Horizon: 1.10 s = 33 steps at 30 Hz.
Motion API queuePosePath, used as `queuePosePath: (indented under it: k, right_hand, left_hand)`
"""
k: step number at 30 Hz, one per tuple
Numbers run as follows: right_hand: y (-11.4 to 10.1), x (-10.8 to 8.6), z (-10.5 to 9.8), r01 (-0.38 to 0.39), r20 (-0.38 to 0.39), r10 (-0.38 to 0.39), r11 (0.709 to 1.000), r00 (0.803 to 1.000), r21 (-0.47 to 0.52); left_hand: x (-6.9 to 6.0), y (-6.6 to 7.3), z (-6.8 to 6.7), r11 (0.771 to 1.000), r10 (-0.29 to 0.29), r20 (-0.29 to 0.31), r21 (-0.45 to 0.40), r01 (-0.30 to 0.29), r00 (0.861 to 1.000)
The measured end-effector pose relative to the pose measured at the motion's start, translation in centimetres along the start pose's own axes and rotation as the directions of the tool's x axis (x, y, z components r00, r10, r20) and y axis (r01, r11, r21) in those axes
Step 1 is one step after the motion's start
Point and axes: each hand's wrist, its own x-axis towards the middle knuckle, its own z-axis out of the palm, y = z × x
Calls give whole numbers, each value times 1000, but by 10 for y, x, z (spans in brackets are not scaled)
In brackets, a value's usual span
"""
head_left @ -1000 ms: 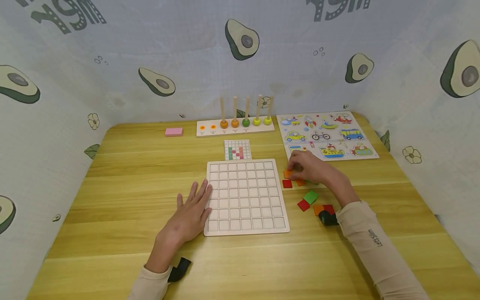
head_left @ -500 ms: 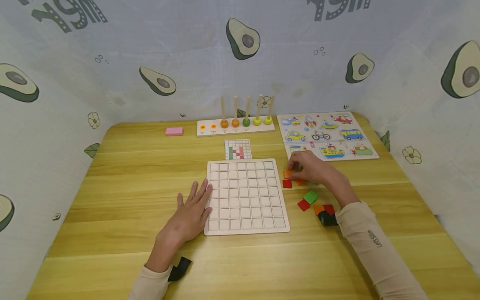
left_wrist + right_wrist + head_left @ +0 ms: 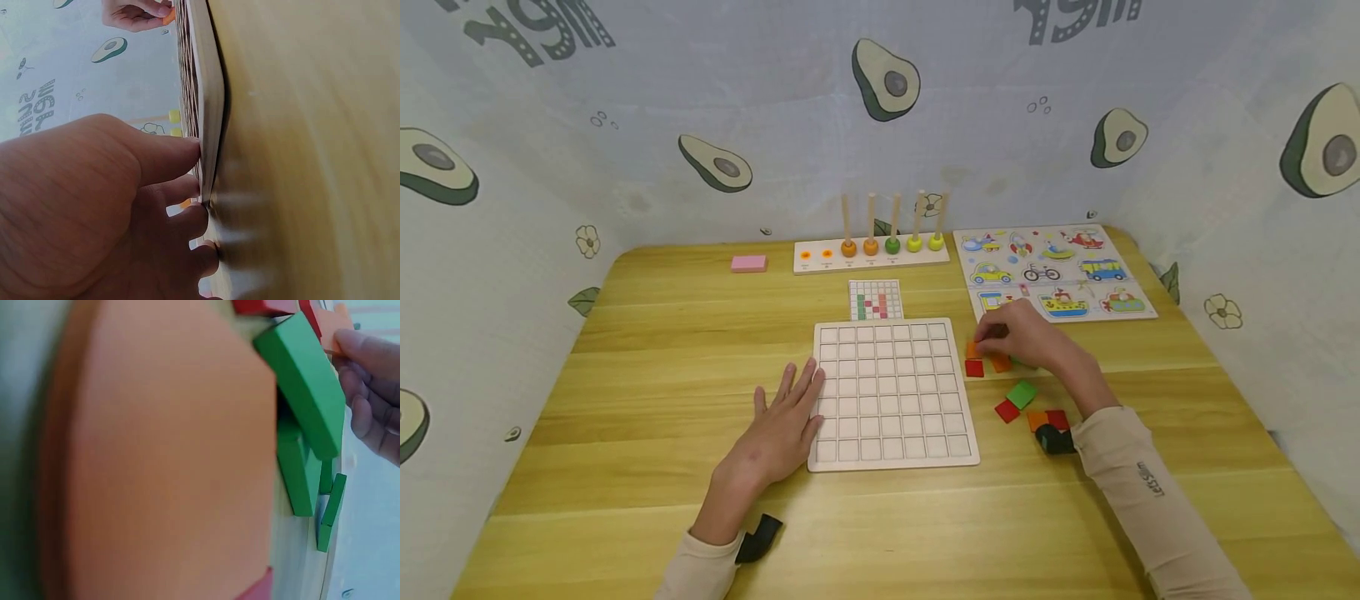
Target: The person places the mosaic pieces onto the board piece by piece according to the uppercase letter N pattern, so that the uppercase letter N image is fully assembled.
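Note:
My left hand (image 3: 781, 437) lies with spread fingers along the left edge of a pale wooden grid board (image 3: 891, 396). In the left wrist view, the thumb and fingertips (image 3: 187, 150) touch the board's edge. Beyond the board's right side, my right hand (image 3: 1018, 333) pinches an orange square tile (image 3: 331, 328) between thumb and fingers. Near it lie a red tile (image 3: 974, 368), another orange tile (image 3: 1001, 362) and green tiles (image 3: 306, 387), some leaning on one another. Part of the tile group is hidden under the right hand.
A small pattern card (image 3: 876, 300) touches the board's far edge. Behind stand a peg counting stand (image 3: 871, 257), a pink block (image 3: 748, 264) and a vehicle picture board (image 3: 1052, 271). Loose green (image 3: 1022, 394), red (image 3: 1007, 411) and orange tiles (image 3: 1038, 421) lie near the right wrist.
The right hand has shifted only slightly, and the orange tile at its fingertips sits a touch lower and further left. The left hand and the grid board stay in place.

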Motion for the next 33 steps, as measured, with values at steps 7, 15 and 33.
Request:
queuePosePath:
  k: [7, 15, 33]
  right_hand:
    - [1, 0, 1, -6, -15, 7, 996, 1000, 85]
    - [-11, 12, 8, 32, -38, -25, 980, 999, 194]
    - [-49, 38, 43, 14, 33, -24, 962, 999, 274]
  left_hand:
    - [-1, 0, 0, 1000, 7, 0, -12, -7, 1000]
    - [0, -1, 0, 1000, 10, -10, -23, -10, 1000]
    - [-2, -1, 0, 1000, 22, -7, -15, -22, 1000]
